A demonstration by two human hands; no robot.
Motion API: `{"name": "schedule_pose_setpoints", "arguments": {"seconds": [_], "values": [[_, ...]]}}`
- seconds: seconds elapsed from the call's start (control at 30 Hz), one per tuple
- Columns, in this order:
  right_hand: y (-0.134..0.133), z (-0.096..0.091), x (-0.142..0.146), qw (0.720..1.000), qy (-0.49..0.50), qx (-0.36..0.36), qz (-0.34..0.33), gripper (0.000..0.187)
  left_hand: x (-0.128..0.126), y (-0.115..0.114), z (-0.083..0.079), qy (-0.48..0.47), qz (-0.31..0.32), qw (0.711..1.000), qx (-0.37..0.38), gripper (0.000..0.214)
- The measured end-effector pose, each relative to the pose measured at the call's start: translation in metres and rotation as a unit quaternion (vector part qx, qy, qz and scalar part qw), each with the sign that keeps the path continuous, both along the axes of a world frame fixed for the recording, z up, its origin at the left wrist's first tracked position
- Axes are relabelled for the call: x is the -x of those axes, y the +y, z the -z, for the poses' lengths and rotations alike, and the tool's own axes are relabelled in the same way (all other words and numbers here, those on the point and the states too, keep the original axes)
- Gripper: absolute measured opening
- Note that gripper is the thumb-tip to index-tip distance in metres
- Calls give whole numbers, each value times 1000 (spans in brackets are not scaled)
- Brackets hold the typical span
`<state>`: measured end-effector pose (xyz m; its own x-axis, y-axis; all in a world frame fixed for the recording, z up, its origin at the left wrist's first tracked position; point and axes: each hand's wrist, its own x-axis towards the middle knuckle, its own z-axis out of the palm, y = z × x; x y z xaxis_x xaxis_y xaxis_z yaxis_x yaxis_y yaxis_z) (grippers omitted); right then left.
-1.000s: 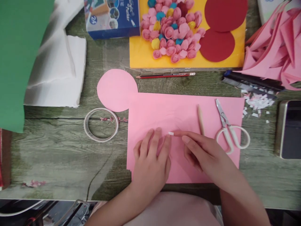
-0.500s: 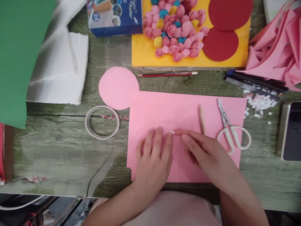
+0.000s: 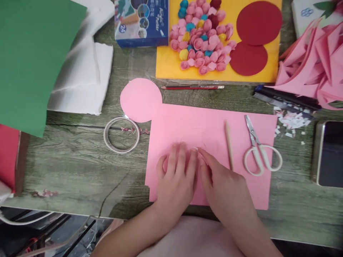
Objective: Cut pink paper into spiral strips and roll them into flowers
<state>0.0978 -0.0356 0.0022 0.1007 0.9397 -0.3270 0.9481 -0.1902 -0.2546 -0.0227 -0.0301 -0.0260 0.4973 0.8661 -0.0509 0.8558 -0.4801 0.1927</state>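
My left hand (image 3: 175,178) lies on a pink sheet of paper (image 3: 249,192), fingers spread and pressing it down. At its index fingertip is a small white piece (image 3: 196,148), like a bit of paper or tape. My right hand (image 3: 223,182) meets it from the other side, index finger and thumb closed at the piece; its other fingers are curled and hidden below. To the right on the same sheet rest a thin pale wooden stick (image 3: 229,144) and white-handled scissors (image 3: 258,148).
A pink paper circle (image 3: 140,100) and a tape roll (image 3: 105,137) lie left of the sheet. Behind are a pencil (image 3: 193,87), a yellow pack (image 3: 166,67) bearing paper roses (image 3: 199,43) and red circles (image 3: 249,59), and a blue box (image 3: 142,35). White scraps (image 3: 291,121) and a phone (image 3: 331,153) sit right.
My right hand has swung closer to my left hand, its wrist lower and its index finger angled upward at the white piece. My left hand stays in place; the view has shifted slightly.
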Motion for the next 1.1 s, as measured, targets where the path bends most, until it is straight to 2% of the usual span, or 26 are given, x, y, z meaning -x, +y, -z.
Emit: {"name": "schedule_pose_setpoints", "arguments": {"seconds": [0.13,0.2,0.27,0.37,0.5,0.63,0.87,0.97,1.1], "values": [[-7,-2,-9,998,-57,-4,24,47,-3,-1,1,4,-6,1000,-14,41],[-12,-2,-15,998,-54,-29,14,46,-4,-2,1,6,-8,1000,-24,40],[-17,2,-18,997,-33,-56,-33,40,-4,-2,1,6,-9,1000,-29,40],[-21,11,-17,991,-31,-65,-115,45,-5,-2,1,5,-4,999,-35,38],[-19,18,-16,980,-96,-82,-151,49,-5,-4,2,4,-8,999,-49,39],[-9,14,-18,964,-138,-104,-202,46,-6,-5,2,12,-8,998,-63,39],[10,10,-25,938,-130,-143,-287,30,-10,-9,4,33,-24,996,-74,41],[14,10,-28,927,-123,-167,-312,28,-14,-13,6,41,-48,995,-76,41],[15,8,-34,917,-108,-158,-349,31,-17,-18,9,34,-66,995,-71,42]]}}
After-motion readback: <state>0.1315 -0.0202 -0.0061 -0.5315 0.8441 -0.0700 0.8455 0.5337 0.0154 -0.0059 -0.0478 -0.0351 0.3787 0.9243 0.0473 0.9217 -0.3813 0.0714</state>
